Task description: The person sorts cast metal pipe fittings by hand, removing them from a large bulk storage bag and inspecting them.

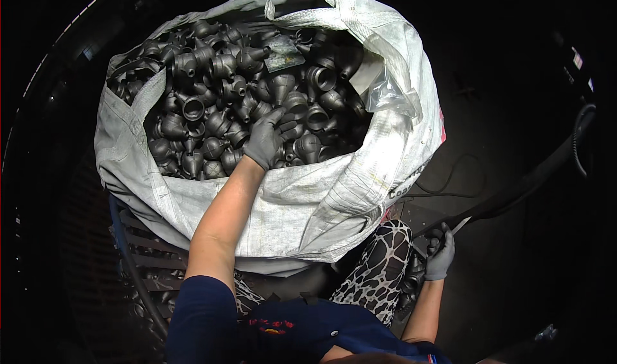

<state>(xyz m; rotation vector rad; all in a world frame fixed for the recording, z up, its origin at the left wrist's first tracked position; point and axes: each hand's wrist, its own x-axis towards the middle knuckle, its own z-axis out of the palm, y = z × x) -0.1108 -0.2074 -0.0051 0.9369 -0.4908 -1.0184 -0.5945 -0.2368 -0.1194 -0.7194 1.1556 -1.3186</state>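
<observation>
A big white woven bulk bag (276, 216) stands before me, full of dark grey moulded parts (222, 65), rounded and hollow with narrow necks. My left hand (265, 139), in a grey glove, reaches over the near rim and lies on the parts. Its fingers are stretched out and apart, touching the pieces beneath. To the right, beside my knee, my gloved right hand (440, 256) is closed on a knife (461, 224). The knife's thin pale blade points up and right; its handle is hidden in the fingers.
A clear plastic pouch (283, 53) lies on the parts, and clear film (387, 94) hangs inside the bag's right rim. Fabric loops (302, 18) arch over the far edge. More dark parts (411, 285) sit beside my right leg. A slatted crate (151, 242) stands lower left; a cable (450, 184) trails at right.
</observation>
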